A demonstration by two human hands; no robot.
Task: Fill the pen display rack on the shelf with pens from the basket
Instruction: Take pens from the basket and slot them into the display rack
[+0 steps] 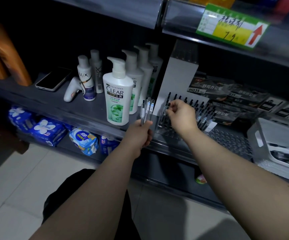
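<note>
While upright in left hand grip, pens just beside rack

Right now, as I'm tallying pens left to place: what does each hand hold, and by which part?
Left hand holds a few pens by their lower ends. Right hand pinches one pen near its top, at the rack.

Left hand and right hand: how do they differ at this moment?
The left hand grips a bundle of pens upright beside the rack; the right hand pinches a single pen over the rack. The left hand is nearer the CLEAR bottle. Both hold pens.
</note>
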